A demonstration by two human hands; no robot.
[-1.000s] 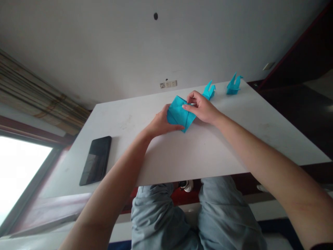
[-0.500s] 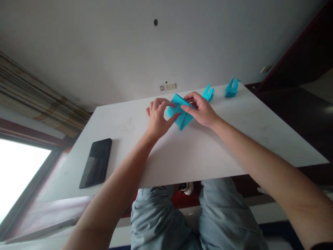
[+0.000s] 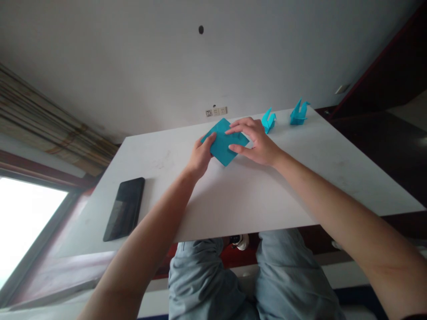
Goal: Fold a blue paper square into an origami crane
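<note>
A blue square of folded origami paper [image 3: 223,149] is held just above the white table, one corner pointing toward me. My left hand [image 3: 200,155] pinches its left corner, thumb on top and the other fingers hidden beneath. Over the right part of the paper is my right hand [image 3: 255,141], thumb and fingers apart; its fingertips are at the paper's surface, and I cannot tell whether they press on it. Beyond that hand stand two blue paper cranes, a nearer crane [image 3: 268,121] and a farther crane [image 3: 299,113] at the table's back right.
The white table [image 3: 267,195] reaches back to a grey wall with power sockets [image 3: 216,111]. A black phone [image 3: 125,209] lies at the left, beside my left forearm. My legs [image 3: 207,275] are under the front edge. A curtain and window are at the left.
The paper now shows a plain square face instead of one with creased flaps. My left hand has closed on its left corner, while my right hand has loosened and its fingers have spread.
</note>
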